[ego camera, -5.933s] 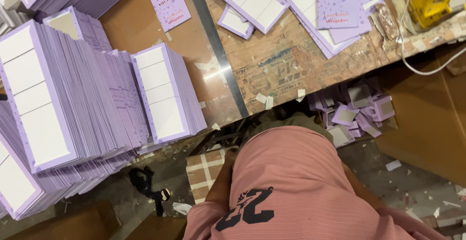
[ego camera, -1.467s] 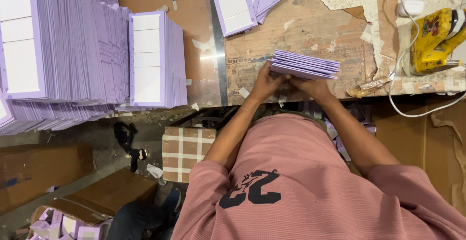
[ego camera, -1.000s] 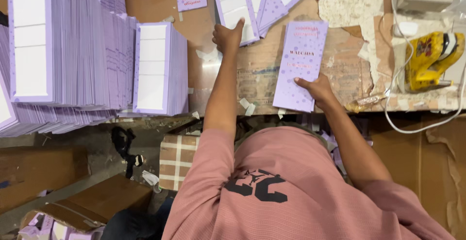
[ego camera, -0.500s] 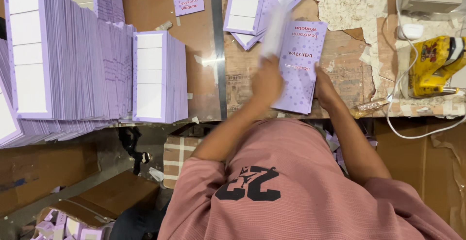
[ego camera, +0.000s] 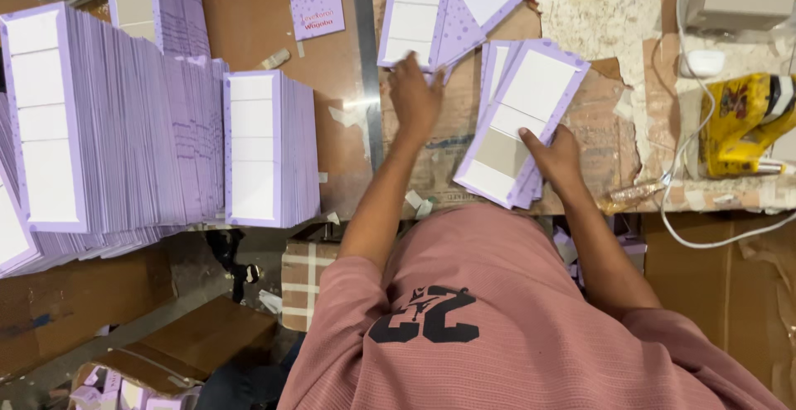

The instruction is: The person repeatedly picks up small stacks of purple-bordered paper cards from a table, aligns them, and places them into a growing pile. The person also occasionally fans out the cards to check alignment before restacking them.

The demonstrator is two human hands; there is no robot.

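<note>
left hand (ego camera: 414,99): upper middle of the frame, fingers spread flat, tips on the bottom edge of a loose lilac card (ego camera: 412,12) with white panels. Pressing on it, not gripping.
right hand (ego camera: 554,151): centre right, palm down and open, pinning the lower edge of a small fanned card stack (ego camera: 518,124) face-down on the bench (ego camera: 597,12).
where the cards are: the fanned stack sits just right of centre, touching the right hand; the loose card is above it at the top edge.
how they'd handle: I'd say light, thin, fairly stiff board. Smooth faces, so a stack probably slides and fans out easily.
where to grab: pinch a long edge, or square the stack from both short ends. Corners look easy to dent.
rest: tall card piles (ego camera: 124,128) on the left, yellow tool (ego camera: 742,120) at right.
</note>
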